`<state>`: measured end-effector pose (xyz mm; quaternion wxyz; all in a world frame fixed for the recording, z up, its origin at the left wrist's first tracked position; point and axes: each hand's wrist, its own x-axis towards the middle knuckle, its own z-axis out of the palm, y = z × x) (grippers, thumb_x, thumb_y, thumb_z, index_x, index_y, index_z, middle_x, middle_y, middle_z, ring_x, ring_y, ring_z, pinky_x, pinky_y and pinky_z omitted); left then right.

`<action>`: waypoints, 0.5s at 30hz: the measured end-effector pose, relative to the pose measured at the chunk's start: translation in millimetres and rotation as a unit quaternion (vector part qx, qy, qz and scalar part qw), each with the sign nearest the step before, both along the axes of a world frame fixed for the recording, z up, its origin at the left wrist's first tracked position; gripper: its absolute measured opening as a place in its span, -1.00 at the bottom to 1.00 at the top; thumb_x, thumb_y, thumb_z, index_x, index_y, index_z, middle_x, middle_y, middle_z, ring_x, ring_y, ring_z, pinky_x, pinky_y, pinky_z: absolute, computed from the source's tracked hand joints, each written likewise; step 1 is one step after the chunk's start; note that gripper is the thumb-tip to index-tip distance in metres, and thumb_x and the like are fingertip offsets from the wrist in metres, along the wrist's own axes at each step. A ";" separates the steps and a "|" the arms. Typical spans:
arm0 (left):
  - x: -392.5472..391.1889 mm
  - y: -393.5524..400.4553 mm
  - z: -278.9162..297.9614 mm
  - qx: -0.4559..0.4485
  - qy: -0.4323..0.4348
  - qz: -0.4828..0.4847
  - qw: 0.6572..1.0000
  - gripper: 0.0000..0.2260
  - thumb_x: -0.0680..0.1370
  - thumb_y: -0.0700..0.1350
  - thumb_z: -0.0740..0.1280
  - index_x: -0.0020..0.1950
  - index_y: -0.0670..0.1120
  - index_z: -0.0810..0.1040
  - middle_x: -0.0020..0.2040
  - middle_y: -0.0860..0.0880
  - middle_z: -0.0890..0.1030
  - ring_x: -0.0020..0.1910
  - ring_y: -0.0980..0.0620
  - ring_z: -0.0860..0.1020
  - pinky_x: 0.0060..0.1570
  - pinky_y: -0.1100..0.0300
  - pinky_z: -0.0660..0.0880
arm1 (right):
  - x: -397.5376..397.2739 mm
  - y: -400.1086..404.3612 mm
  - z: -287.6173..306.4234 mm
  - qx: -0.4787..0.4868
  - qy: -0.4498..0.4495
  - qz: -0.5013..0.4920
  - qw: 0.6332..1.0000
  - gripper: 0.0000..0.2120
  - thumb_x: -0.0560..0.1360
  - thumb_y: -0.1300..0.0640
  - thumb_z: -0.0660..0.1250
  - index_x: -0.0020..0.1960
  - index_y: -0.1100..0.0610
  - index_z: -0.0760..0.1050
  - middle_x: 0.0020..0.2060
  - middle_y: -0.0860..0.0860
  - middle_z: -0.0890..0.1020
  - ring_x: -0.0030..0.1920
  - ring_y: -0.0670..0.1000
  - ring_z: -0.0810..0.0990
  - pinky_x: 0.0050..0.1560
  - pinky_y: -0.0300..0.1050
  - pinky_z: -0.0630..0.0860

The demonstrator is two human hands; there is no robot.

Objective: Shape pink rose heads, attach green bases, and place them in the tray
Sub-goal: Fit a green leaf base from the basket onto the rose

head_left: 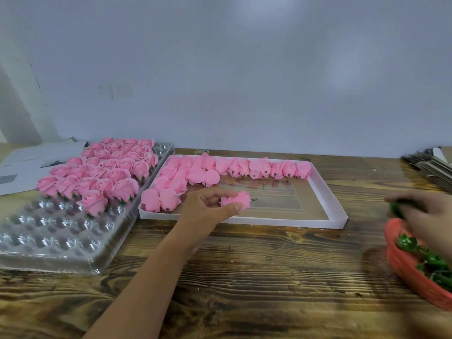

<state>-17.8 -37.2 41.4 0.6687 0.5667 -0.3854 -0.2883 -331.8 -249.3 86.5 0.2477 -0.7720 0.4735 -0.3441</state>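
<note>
Rose head [236, 198] pinched in left hand [210, 204] fingers, stub rightward | right hand [425, 214] pinching green base [395, 208] over basket [403, 267] | seat base squarely on stub.

On the worktop [244, 265], a blister tray [56, 241] is sitting at the left, with finished roses [97, 170] filling its far rows. Just right of it, a shallow box [327, 189] is lying, with unfinished rose heads [190, 174] lining its far edge and left side. Papers [31, 162] are lying behind the tray. A basket [411, 270] holding bases [430, 260] is sitting at the right edge, with stacked card sheets [430, 165] lying behind it.
</note>
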 end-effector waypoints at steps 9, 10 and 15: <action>0.1 -0.3 -0.3 -0.002 0.003 0.001 1.000 -0.79 0.39 -0.13 0.57 -0.03 0.11 0.75 -0.01 -0.02 0.75 0.01 0.02 0.71 -0.05 0.25 0.62 | 142.6 67.9 -25.6 0.243 -0.198 0.157 0.937 -0.69 0.57 0.48 0.21 0.02 0.16 0.62 -0.26 0.06 0.67 -0.49 -0.18 0.53 -0.42 -0.36 0.51; 0.0 -1.0 -0.6 -0.003 -0.001 0.001 1.000 -0.78 0.41 -0.16 0.57 -0.03 0.11 0.75 -0.01 -0.02 0.75 0.00 0.04 0.71 -0.07 0.28 0.61 | 152.0 71.0 -30.7 0.279 -0.228 0.156 0.920 -0.71 0.57 0.47 0.21 0.05 0.18 0.62 -0.21 0.09 0.67 -0.45 -0.16 0.55 -0.38 -0.35 0.54; -0.5 -3.1 -7.0 0.007 -0.017 -0.011 1.000 -0.77 0.45 -0.20 0.57 0.01 0.10 0.74 0.00 0.00 0.75 0.01 0.03 0.71 -0.03 0.26 0.60 | 173.2 77.8 -48.7 0.457 -0.336 0.187 0.802 -0.81 0.56 0.46 0.20 -0.02 0.35 0.59 -0.18 0.20 0.64 -0.25 -0.01 0.66 -0.21 -0.25 0.64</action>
